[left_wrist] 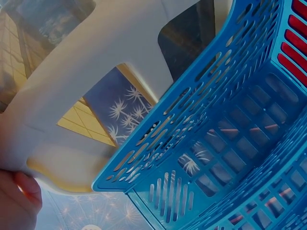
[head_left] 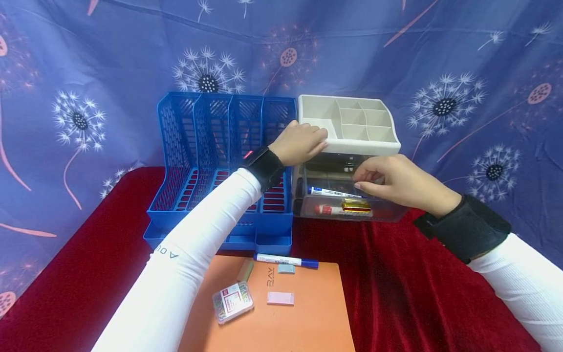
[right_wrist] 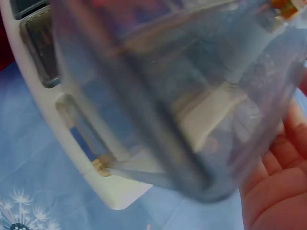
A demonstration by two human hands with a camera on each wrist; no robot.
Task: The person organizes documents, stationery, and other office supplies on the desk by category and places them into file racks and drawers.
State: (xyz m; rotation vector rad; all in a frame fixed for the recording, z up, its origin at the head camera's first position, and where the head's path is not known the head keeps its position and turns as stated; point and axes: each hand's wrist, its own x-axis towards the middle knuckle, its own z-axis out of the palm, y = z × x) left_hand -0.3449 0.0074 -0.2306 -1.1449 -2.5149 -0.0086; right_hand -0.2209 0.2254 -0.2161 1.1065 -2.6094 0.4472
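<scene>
A white desk organizer [head_left: 365, 145] with a compartmented top stands at the back, its clear drawer [head_left: 303, 208] pulled out. My left hand [head_left: 301, 142] grips the organizer's front top edge, fingers curled over it; the left wrist view shows fingertips at its white corner. Over the drawer's right part is my right hand [head_left: 389, 178], fingers loosely bent and nothing visible between them. In the right wrist view that palm [right_wrist: 278, 191] is beside the blurred drawer wall. Inside the drawer lie a blue-capped marker [head_left: 332, 192], a red-and-white tube [head_left: 334, 210] and a shiny gold item [head_left: 356, 206].
A blue slotted file rack [head_left: 220, 215] stands left against the organizer. In front, an orange mat [head_left: 308, 318] bears another blue marker [head_left: 286, 261], a light blue block [head_left: 286, 269], a pink block [head_left: 280, 298], a tan stick [head_left: 245, 270] and a clear box of small items [head_left: 233, 301].
</scene>
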